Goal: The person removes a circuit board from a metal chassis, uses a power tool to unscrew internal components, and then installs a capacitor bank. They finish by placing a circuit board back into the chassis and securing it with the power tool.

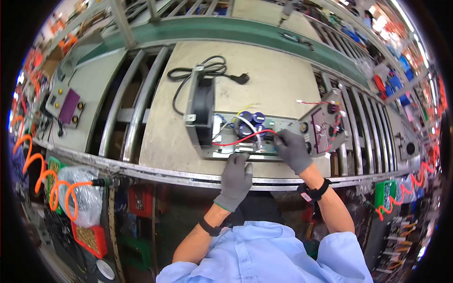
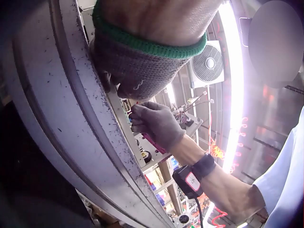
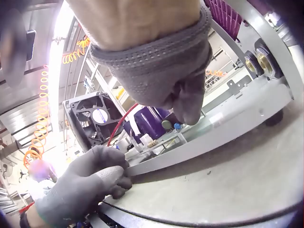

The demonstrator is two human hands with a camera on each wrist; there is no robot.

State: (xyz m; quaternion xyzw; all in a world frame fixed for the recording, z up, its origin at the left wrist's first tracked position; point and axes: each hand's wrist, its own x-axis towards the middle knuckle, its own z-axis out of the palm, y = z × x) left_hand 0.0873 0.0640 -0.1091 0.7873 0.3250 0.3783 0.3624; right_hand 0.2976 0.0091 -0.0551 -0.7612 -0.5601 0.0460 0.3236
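Note:
An opened metal chassis (image 1: 222, 154) lies on the board, with a black fan (image 1: 204, 111) upright at its left end and blue-wrapped capacitors (image 1: 246, 126) inside. My gloved right hand (image 1: 293, 152) is over the chassis's right half, its fingertips pinching the end of a red wire (image 1: 243, 139) that arches across from the fan side. In the right wrist view, those fingers come down beside the purple-looking capacitors (image 3: 151, 122). My gloved left hand (image 1: 236, 181) rests at the chassis's front edge, fingers loosely bent. The left wrist view mostly shows the back of that glove (image 2: 142, 71).
A black power cord (image 1: 207, 70) with its plug lies behind the fan. The front panel (image 1: 321, 129), with a purple grille, stands at the chassis's right end. Metal rollers (image 1: 134, 108) flank the board (image 1: 278, 70). A metal rail (image 1: 188, 175) runs along the front.

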